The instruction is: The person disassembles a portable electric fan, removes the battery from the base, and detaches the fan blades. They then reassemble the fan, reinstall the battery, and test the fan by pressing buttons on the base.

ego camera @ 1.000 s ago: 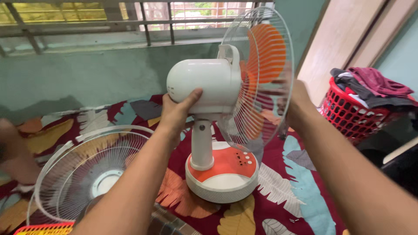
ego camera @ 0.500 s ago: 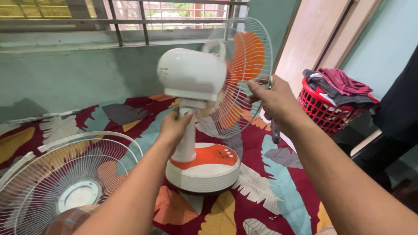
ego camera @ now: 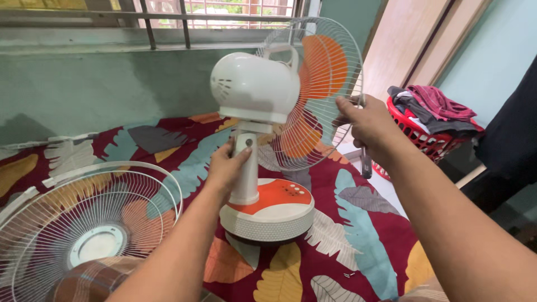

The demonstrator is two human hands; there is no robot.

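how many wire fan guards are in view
2. One wire guard is on the fan, behind the orange blades, its rim gripped by the right hand. The other guard lies loose at lower left.

A loose white fan grille (ego camera: 84,235) lies at the left edge of the leaf-patterned cloth (ego camera: 358,235). A red laundry basket (ego camera: 425,140) full of clothes (ego camera: 436,106) stands beyond the cloth's right edge. A barred window (ego camera: 168,17) runs above the green wall (ego camera: 84,95).

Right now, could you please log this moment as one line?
left hand: grips fan neck | right hand: holds rear grille rim, screwdriver | front grille: lying detached on bedsheet
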